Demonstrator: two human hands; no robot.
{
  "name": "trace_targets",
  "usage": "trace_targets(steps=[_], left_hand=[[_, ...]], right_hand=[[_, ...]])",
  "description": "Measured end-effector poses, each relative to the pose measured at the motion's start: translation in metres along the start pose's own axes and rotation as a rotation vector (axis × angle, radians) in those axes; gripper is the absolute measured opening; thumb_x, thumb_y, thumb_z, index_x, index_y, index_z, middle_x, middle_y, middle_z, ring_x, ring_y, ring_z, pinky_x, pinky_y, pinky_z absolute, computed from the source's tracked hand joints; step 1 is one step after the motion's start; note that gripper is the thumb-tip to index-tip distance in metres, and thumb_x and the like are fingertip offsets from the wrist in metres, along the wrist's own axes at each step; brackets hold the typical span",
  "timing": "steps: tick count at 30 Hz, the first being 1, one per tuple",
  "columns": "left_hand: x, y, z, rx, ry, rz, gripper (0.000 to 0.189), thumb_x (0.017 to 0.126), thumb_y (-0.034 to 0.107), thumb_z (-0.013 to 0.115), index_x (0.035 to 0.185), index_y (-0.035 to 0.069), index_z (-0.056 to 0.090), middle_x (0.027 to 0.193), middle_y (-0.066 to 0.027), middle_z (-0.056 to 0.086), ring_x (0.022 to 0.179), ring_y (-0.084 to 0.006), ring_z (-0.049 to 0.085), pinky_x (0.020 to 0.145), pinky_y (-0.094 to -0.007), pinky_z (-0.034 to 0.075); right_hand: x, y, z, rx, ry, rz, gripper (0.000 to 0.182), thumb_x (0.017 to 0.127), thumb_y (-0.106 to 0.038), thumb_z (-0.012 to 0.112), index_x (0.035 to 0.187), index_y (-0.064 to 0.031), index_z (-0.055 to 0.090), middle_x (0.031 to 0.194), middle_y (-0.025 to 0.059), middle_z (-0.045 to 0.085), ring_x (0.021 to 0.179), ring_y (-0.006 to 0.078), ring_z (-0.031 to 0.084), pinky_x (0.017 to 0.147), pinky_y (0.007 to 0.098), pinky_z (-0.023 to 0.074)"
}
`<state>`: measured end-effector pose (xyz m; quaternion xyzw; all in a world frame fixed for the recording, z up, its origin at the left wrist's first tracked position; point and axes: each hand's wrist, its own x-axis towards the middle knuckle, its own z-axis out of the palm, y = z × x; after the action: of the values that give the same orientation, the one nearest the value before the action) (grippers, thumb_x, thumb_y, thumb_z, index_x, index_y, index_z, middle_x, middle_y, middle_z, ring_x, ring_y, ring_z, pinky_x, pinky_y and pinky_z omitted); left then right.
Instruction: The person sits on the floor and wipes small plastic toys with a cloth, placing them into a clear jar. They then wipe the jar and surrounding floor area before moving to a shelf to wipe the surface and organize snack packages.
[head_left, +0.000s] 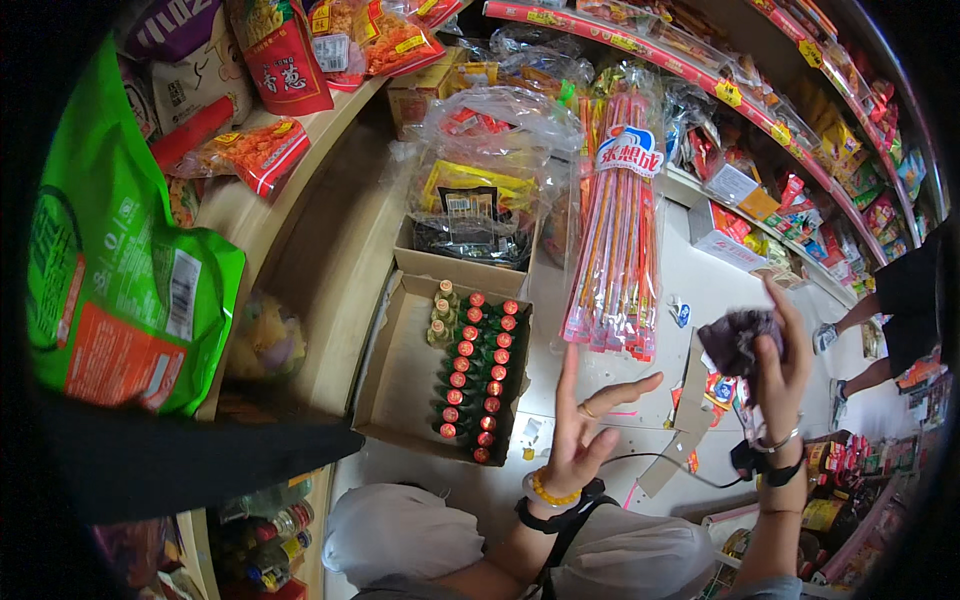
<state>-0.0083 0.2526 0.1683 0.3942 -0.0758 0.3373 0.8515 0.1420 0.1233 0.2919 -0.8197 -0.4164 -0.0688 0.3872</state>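
My right hand (782, 375) holds a crumpled dark purple-brown cloth (741, 341). Nothing is in my left hand (577, 427); its fingers are spread, and the index fingertip reaches the lower end of a clear bag of long, thin stick snacks (613, 247). Whether that finger touches the bag I cannot tell. Left of this hand, an open cardboard box (397, 367) holds rows of green bottles with red caps (469, 349) and 3 pale bottles (441, 313). Behind it, a second carton (457, 262) is filled with packaged snacks.
Snack bags, including a large green bag (150, 277), crowd the wooden shelf (307, 142) at left. Stocked shelves with red price rails (637, 45) curve around the right. A cardboard strip (679, 442) and wrappers lie on the floor. Another person's legs (862, 330) stand at right.
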Motion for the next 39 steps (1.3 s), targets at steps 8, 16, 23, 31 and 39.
trace_targets(steps=[8,16,23,31,39], left_hand=[[0.009,0.041,-0.001,-0.181,0.443,0.096,0.088,0.088,0.033,0.051,0.145,0.011,-0.013,0.102,-0.0242,0.063,0.096,-0.0324,0.063,0.086,-0.0511,0.048],[0.018,0.069,-0.034,-0.331,0.560,0.268,0.089,0.089,0.030,0.052,0.144,0.008,-0.015,0.093,-0.0301,0.063,0.088,-0.0383,0.063,0.082,-0.0499,0.049],[0.028,0.074,-0.062,-0.076,0.551,0.199,0.087,0.089,0.035,0.050,0.145,0.008,-0.011,0.101,-0.0192,0.065,0.094,-0.0275,0.063,0.080,-0.0454,0.052],[0.023,0.073,-0.101,0.304,0.788,0.190,0.090,0.086,0.039,0.059,0.145,0.005,0.000,0.097,-0.0255,0.064,0.090,-0.0313,0.064,0.086,-0.0408,0.048],[0.007,0.069,-0.105,0.495,1.038,0.141,0.064,0.089,0.030,0.054,0.142,0.009,0.025,0.106,-0.0187,0.063,0.094,-0.0257,0.062,0.087,-0.0370,0.047]], right_hand=[[0.111,-0.125,0.124,-0.491,-0.606,-0.284,0.084,0.075,-0.016,0.070,0.143,-0.0182,0.021,0.139,0.0209,0.037,0.079,0.0364,0.064,0.062,0.0409,0.0544],[0.201,-0.086,0.313,-0.685,-0.590,-0.177,0.087,0.077,-0.025,0.066,0.146,-0.0249,0.012,0.143,0.0329,0.022,0.092,0.0358,0.064,0.080,0.0433,0.0523],[0.162,0.014,0.324,-0.774,-0.726,0.061,0.070,0.075,-0.032,0.069,0.133,-0.0130,0.036,0.131,0.0160,0.045,0.102,0.0361,0.060,0.080,0.0439,0.0509],[0.106,-0.004,0.351,-0.811,-0.675,-0.086,0.020,0.087,-0.013,0.049,0.091,-0.0104,0.069,0.092,0.0091,0.068,0.084,0.0211,0.068,0.064,0.0359,0.0556],[0.118,-0.012,0.349,-0.840,-0.979,-0.301,0.021,0.086,-0.013,0.052,0.088,-0.0124,0.072,0.096,0.0057,0.069,0.087,0.0221,0.068,0.065,0.0356,0.0554]])
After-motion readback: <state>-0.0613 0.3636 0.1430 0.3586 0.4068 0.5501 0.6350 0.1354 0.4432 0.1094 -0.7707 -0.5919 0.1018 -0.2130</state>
